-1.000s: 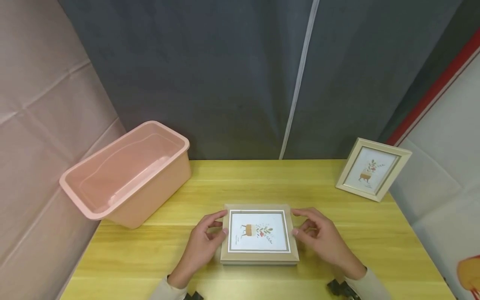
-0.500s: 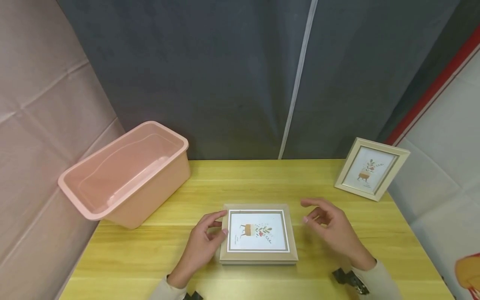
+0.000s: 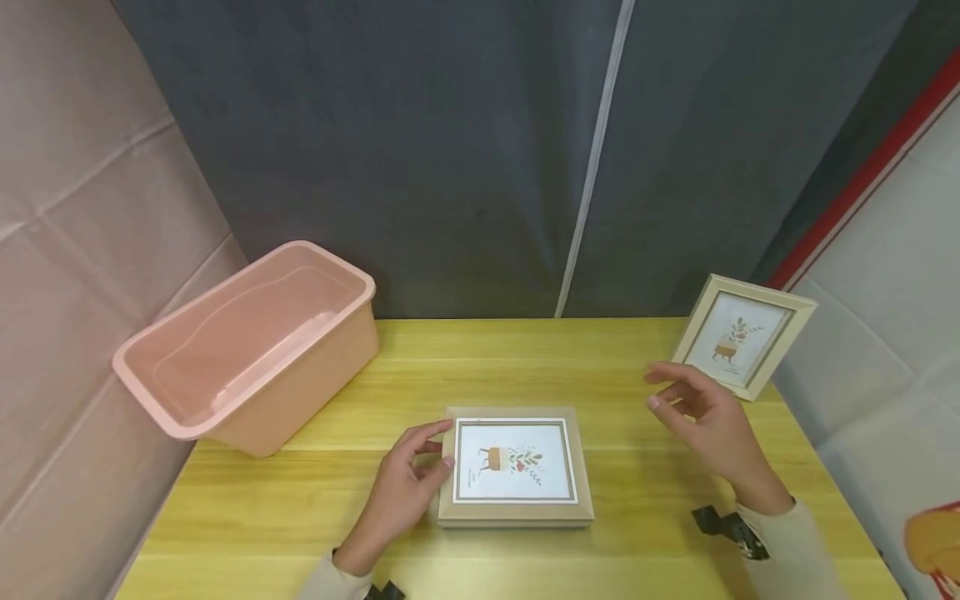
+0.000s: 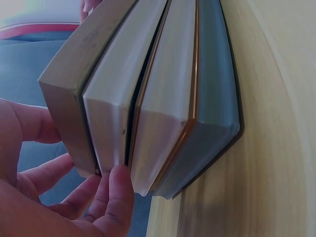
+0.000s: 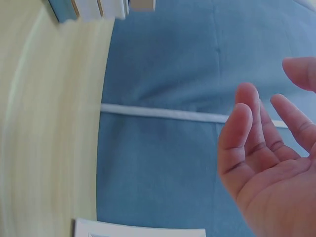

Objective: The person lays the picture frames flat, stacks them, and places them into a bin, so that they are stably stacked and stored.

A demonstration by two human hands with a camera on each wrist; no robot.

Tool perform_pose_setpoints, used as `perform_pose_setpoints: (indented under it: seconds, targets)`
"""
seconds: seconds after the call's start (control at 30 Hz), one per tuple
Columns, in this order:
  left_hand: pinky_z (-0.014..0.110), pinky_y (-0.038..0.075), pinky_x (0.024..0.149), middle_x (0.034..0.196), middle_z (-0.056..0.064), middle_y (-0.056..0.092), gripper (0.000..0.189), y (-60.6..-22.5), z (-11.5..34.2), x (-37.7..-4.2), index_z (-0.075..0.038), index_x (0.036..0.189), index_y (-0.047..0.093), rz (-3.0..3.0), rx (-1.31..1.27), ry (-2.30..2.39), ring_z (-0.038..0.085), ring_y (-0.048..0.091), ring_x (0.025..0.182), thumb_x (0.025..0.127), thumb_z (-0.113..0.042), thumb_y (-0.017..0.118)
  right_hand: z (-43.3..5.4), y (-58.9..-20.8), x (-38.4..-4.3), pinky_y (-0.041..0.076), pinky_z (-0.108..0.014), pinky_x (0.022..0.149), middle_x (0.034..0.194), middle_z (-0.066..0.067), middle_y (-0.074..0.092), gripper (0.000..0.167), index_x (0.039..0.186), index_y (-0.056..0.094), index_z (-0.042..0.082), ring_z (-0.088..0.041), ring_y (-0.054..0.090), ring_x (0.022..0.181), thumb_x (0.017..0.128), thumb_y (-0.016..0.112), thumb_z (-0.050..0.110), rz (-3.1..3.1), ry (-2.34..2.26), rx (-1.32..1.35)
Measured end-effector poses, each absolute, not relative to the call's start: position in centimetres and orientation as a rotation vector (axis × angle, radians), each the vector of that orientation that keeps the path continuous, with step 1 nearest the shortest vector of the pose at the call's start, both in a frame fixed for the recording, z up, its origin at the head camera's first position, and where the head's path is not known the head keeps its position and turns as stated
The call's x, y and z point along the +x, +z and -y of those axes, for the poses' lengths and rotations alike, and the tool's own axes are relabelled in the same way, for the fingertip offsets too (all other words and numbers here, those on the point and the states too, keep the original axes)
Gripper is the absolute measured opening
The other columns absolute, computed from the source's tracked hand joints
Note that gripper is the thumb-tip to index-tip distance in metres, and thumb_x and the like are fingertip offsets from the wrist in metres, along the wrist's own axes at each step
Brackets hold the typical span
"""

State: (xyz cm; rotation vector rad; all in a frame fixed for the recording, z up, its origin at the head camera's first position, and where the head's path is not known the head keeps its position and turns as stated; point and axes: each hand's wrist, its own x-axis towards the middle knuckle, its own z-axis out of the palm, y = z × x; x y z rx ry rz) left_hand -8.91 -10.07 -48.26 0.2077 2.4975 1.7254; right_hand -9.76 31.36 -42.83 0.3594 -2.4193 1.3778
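A stack of several picture frames (image 3: 581,492) lies flat near the table's front, the top one showing a potted-plant print. In the left wrist view the frames (image 4: 163,98) are layered one on another. My left hand (image 3: 401,492) touches the stack's left side, its fingertips (image 4: 121,182) against the edges and nothing gripped. My right hand (image 3: 708,421) is in the air with bent, spread fingers, holding nothing. Behind it in the head view stands another picture frame (image 3: 738,333), tilted back, its lower edge partly hidden by the hand. Its white border (image 5: 143,231) shows in the right wrist view.
A pink plastic tub (image 3: 322,358) stands at the table's left rear, with nothing seen inside. A dark curtain (image 3: 412,167) with a pale strip closes off the back. Light cloth walls (image 3: 67,275) flank the wooden table (image 3: 510,358).
My right hand has left the stack's right side and moved right and away from me toward the standing picture frame. The left hand and the stack stay put.
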Motion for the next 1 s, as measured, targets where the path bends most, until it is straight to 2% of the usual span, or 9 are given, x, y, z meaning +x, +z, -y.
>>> perform_pose_setpoints:
  seconds: [0.53,0.77,1.0]
  targets:
    - [0.030,0.060,0.089,0.143,0.001,0.062,0.051,-48.5,10.1,-9.0,-0.028,0.141,0.066,-2.510,0.247,1.715,0.024,0.062,0.117,0.095,-0.008,0.075,-35.7,-41.0,-12.3,0.053,-0.008,0.077,0.109,0.016,0.074,0.041,0.135,0.067,0.002,0.002,0.067,0.097,0.096,0.072,-0.005,2.338,1.325,0.200]
    - [0.030,0.061,0.087,0.145,0.001,0.060,0.052,-48.7,10.1,-8.9,-0.028,0.143,0.064,-2.521,0.272,1.706,0.026,0.062,0.118,0.096,-0.008,0.074,-37.6,-40.8,-13.4,0.054,-0.008,0.074,0.105,0.018,0.074,0.039,0.134,0.067,-0.001,0.001,0.067,0.094,0.095,0.071,-0.005,2.300,1.338,0.154]
    - [0.028,0.060,0.088,0.144,0.002,0.060,0.052,-48.6,10.1,-8.7,-0.028,0.144,0.063,-2.521,0.280,1.702,0.027,0.062,0.119,0.097,-0.008,0.074,-40.1,-40.7,-14.2,0.052,-0.005,0.075,0.107,0.021,0.072,0.042,0.139,0.067,0.007,0.007,0.068,0.094,0.097,0.073,0.003,2.325,1.308,0.044]
